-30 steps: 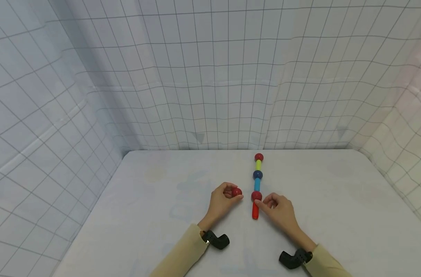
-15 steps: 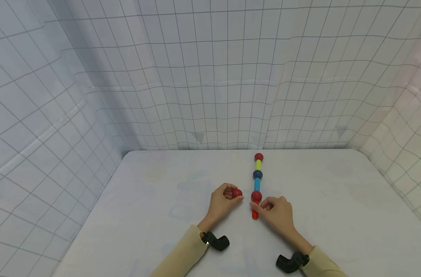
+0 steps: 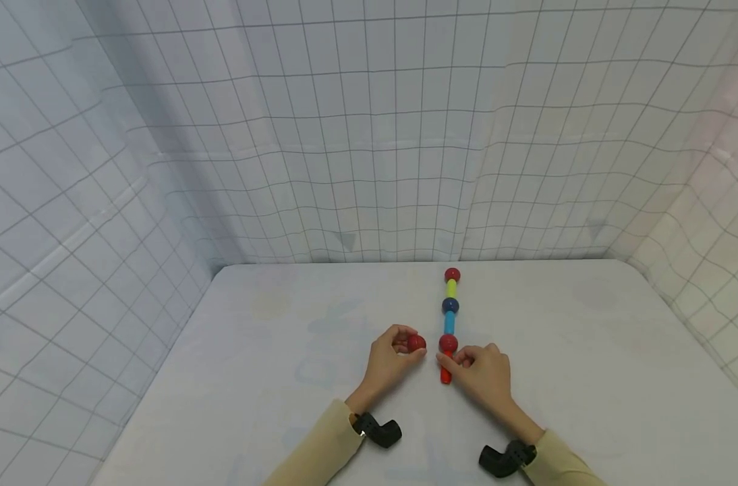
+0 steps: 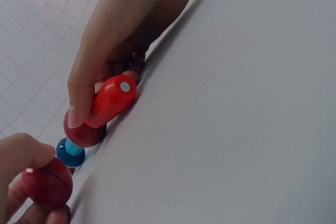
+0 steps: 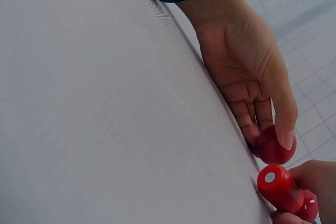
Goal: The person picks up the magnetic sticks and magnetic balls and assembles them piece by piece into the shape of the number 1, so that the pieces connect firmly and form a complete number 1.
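Note:
My left hand [image 3: 386, 361] pinches a glossy dark red ball [image 3: 416, 343] between thumb and fingers. Just to its right lies a straight chain of balls and rods, running away from me on the table. My right hand [image 3: 484, 374] grips the bright red rod [image 3: 446, 375] at the chain's near end. In the left wrist view that rod's free end shows a small pale disc [image 4: 125, 86]. Beyond it follow a red ball [image 3: 448, 343], a light blue rod [image 3: 449, 322], a dark blue ball [image 3: 450, 306], a yellow-green rod [image 3: 451, 289] and another red ball [image 3: 452, 275].
The white tabletop [image 3: 253, 391] reaches back to a white curtain [image 3: 369, 135] with a grid pattern, which also hangs at both sides. Black wrist cameras [image 3: 378, 430] are strapped at both sleeve ends.
My right hand has slid from beside the near red ball a little toward me, along the red rod. The left hand, with its ball, has shifted slightly toward me. The chain stays in place.

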The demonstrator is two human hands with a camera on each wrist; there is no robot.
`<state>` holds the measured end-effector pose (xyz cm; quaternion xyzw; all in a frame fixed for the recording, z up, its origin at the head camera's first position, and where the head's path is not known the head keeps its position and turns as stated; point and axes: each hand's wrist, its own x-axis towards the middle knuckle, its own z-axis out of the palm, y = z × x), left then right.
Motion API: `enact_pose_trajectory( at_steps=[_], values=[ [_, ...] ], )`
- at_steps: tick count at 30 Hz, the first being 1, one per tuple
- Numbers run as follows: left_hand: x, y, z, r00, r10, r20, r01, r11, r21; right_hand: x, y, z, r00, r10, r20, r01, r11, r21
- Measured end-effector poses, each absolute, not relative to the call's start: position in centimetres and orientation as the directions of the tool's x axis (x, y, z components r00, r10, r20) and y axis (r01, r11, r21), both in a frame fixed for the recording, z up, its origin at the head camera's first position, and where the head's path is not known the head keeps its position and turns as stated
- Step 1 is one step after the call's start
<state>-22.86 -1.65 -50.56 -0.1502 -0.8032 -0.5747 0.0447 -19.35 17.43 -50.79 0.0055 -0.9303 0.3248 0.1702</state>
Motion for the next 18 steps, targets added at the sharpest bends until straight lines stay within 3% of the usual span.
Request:
enact_pose_trajectory(
  at_steps=[10, 18],
  values=[
    [-22.2, -1.5, -50.4, -0.957, 0.219, 0.187, 0.249, 0.300, 0.921, -19.3, 17.5, -50.5, -0.940, 0.103, 0.324, -0.129, 0.775, -0.619],
    [-21.1, -1.3, -50.5, -0.961, 0.230, 0.155, 0.207, 0.225, 0.952, -19.2, 17.6, -50.7, -0.935, 0.121, 0.333, -0.133, 0.752, -0.646]
  ],
)
